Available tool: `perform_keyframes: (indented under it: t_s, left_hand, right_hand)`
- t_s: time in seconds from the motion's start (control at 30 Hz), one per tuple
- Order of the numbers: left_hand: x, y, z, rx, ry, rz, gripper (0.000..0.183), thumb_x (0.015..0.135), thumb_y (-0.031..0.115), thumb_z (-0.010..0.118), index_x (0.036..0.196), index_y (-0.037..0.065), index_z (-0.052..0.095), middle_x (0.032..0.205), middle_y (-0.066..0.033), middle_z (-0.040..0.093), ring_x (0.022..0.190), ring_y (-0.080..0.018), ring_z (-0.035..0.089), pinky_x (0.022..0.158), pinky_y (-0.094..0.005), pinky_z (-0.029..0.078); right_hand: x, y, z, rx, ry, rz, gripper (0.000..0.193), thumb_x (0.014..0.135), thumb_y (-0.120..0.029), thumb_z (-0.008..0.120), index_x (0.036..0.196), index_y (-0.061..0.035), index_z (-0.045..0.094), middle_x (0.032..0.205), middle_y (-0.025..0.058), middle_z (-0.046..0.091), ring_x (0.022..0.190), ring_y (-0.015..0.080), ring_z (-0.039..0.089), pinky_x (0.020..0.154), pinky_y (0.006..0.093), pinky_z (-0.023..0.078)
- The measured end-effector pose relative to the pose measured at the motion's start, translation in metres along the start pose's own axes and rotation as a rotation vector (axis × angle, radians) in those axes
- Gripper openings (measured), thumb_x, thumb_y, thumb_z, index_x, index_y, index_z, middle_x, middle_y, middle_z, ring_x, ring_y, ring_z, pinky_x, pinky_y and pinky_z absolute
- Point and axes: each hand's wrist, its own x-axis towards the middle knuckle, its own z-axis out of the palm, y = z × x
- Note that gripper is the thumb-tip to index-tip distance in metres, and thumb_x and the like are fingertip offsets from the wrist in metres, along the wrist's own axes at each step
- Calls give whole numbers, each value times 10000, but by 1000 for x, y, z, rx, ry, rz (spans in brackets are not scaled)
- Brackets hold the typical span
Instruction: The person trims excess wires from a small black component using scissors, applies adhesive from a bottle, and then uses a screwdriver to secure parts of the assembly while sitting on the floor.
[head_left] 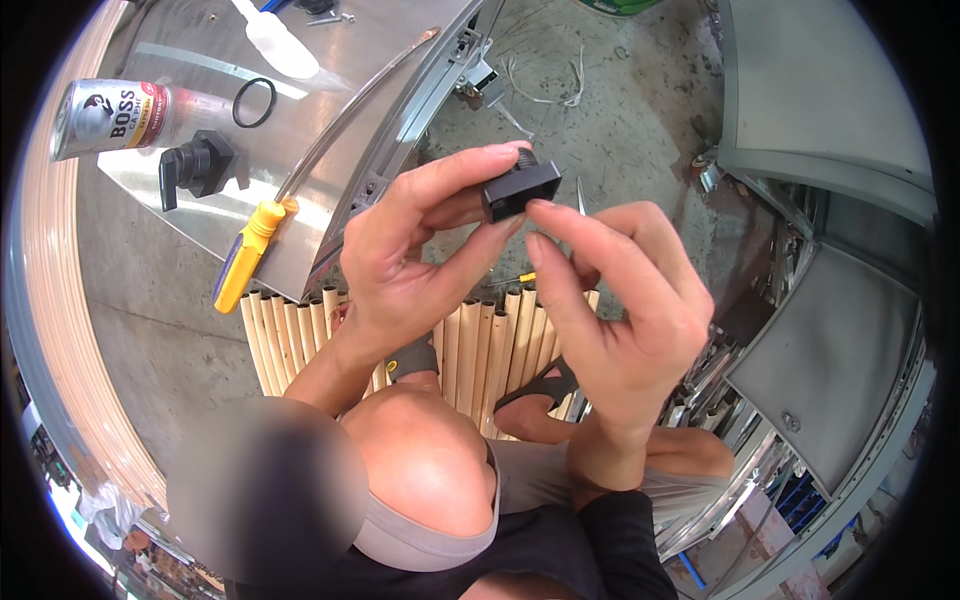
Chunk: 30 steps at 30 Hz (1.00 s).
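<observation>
The left hand (395,245) is gripping a black fitting (522,190) between thumb and fingers, in the air. The right hand (645,300) is reaching to its lower edge, thumb and forefinger narrowly apart; I cannot tell whether they are holding something small. If the left fingertips are pinching too lightly, the fitting could slip toward the tubes (480,350) below. On the metal table (375,25), a yellow screwdriver (248,258) is jutting past the edge; an elbow bump could drop it.

Beside our shiny metal tabletop (375,35) we see stained grey floor (635,100); well to the tabletop's right, a grey cabinet (830,340).
</observation>
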Motion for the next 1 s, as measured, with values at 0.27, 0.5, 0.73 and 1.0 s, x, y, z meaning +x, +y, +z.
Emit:
perform_keyframes:
  t_s: [0.27, 0.5, 0.73, 1.0]
  left_hand:
    - [-2, -5, -3, 54, 80, 99, 517, 826, -191, 679, 1315, -46, 596, 1280, -206, 682, 1140, -279, 701, 948, -355, 603]
    - [3, -2, -3, 110, 35, 88, 484, 874, -183, 650, 1333, -86, 530, 1290, -317, 638, 1155, -318, 688, 961, -374, 596]
    - [11, -8, 0, 17, 66, 149, 529, 854, -192, 662, 1353, -85, 521, 1303, -278, 644, 1158, -285, 688, 976, -352, 590]
    - [14, 0, 5, -50, 87, 112, 518, 894, -169, 647, 1375, -72, 480, 1315, -332, 613, 1167, -328, 680, 985, -378, 586]
  right_hand:
    - [1, 3, 20, -142, -33, -169, 278, 798, 16, 787, 1071, -5, 744, 837, 94, 621, 637, 199, 603, 561, 319, 478]
    - [6, 9, 18, -190, -49, -220, 259, 817, 16, 762, 1073, -6, 733, 850, 99, 613, 646, 220, 605, 571, 333, 484]
    - [7, 7, 28, 11, 67, -158, 271, 797, 55, 762, 1058, 9, 708, 849, 78, 626, 658, 165, 613, 558, 290, 498]
    - [3, 15, 24, 28, 188, -209, 329, 769, 54, 812, 1084, 6, 731, 892, 84, 668, 692, 139, 628, 578, 268, 531]
